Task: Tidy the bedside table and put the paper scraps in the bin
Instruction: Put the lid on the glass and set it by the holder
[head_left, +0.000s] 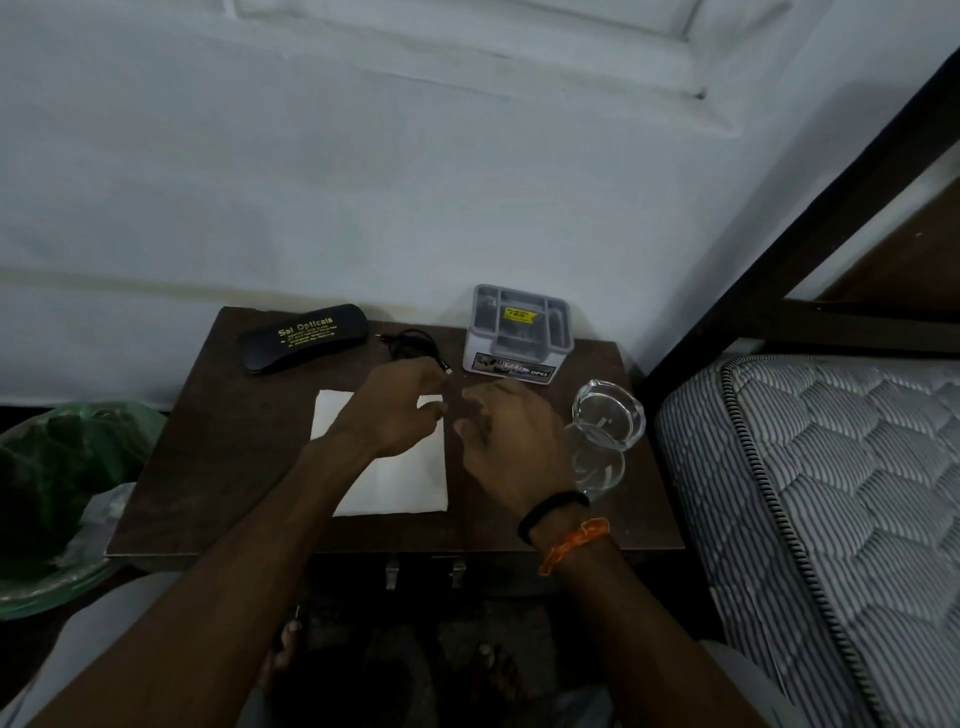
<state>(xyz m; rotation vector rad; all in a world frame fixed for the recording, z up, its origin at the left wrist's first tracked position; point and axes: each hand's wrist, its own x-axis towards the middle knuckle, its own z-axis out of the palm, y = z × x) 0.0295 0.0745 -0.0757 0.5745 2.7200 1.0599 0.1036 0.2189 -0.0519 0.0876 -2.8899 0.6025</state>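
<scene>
A white paper sheet (400, 478) lies flat in the middle of the dark wooden bedside table (218, 457). My left hand (400, 410) hovers over the sheet's far edge, its finger and thumb apart and loosely curled. The fingertips are close to the plug of a black cable (410, 345). My right hand (511, 441) hovers just to the right of the left, fingers loosely curled with nothing in them. A bin lined with a green bag (67, 467) stands on the floor left of the table.
A black spectacle case (304, 344) lies at the table's back left and a grey organiser box (514, 332) at the back right. A glass ashtray (608, 413) and a clear glass (595, 465) sit at the right edge. A striped mattress (821, 493) is on the right.
</scene>
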